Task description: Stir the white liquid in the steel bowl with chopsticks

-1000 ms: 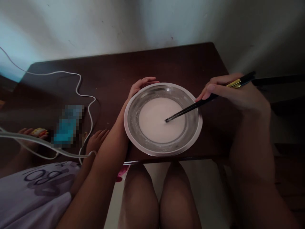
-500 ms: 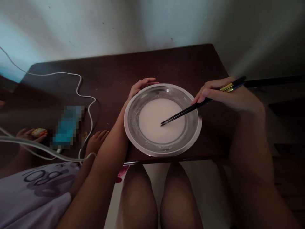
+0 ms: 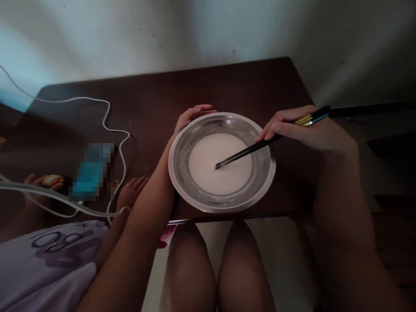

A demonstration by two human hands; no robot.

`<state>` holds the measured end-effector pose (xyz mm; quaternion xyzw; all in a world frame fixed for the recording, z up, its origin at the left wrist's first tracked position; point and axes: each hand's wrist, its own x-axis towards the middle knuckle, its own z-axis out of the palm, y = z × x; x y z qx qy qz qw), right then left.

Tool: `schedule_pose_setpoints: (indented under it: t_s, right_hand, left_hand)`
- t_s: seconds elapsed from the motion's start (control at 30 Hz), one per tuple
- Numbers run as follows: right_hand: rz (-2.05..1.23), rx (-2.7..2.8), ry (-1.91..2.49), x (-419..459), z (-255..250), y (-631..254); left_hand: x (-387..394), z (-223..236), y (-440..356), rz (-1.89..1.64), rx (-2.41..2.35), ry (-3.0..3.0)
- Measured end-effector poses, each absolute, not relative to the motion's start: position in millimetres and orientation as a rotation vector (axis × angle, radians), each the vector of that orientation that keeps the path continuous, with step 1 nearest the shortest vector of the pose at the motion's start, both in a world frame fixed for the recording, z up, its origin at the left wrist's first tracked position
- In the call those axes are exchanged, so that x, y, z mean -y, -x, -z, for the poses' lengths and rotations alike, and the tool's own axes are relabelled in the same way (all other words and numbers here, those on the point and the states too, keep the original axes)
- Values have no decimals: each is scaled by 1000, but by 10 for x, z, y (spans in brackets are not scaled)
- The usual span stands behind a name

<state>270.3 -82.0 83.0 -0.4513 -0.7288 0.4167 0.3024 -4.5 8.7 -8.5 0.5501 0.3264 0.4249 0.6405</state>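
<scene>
A steel bowl (image 3: 263, 182) with white liquid (image 3: 208, 171) stands at the near edge of a dark wooden table (image 3: 227, 86). My left hand (image 3: 190, 117) curls round the bowl's far left rim and grips it. My right hand (image 3: 302, 128) pinches a pair of black chopsticks (image 3: 247, 150) with gold bands. Their tips dip into the liquid near the bowl's middle.
Another person in a pale printed shirt (image 3: 48, 260) sits at the left, a small hand (image 3: 131, 190) on the table edge and another hand (image 3: 42, 182) holding a small toy. A white cable (image 3: 120, 143) loops over the table beside a blurred blue object (image 3: 92, 171). A wall runs behind.
My right hand has shifted left and slightly down, carrying the chopstick tips leftward through the liquid. My left hand and the bowl have stayed put.
</scene>
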Motion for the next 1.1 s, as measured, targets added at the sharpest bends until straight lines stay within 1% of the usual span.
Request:
schedule_pose_setpoints:
  t_s: [0.17, 0.33, 0.43, 0.6, 0.8, 0.97, 1.1]
  right_hand:
    - [-1017, 1834, 1242, 828, -845, -2743]
    - [-1106, 1894, 1208, 838, -844, -2731]
    - [-1110, 1923, 1206, 828, -832, -2699]
    - [-1071, 1814, 1248, 831, -836, -2750]
    - [-1161, 1898, 1234, 834, -856, -2706]
    - [-995, 1871, 1227, 828, -843, -2717]
    - [-1022, 1835, 1199, 837, -837, -2747]
  left_hand:
    - [-81, 116, 66, -1017, -706, -1219]
    - [-95, 95, 52, -1019, -670, -1222]
    - [-97, 75, 32, -1005, -708, -1221]
    - [-73, 67, 24, -971, -765, -1211]
    - [-88, 81, 55, -966, -736, -1229]
    - [-89, 77, 21, -991, -788, -1198]
    - [-69, 56, 21, -973, -777, -1203]
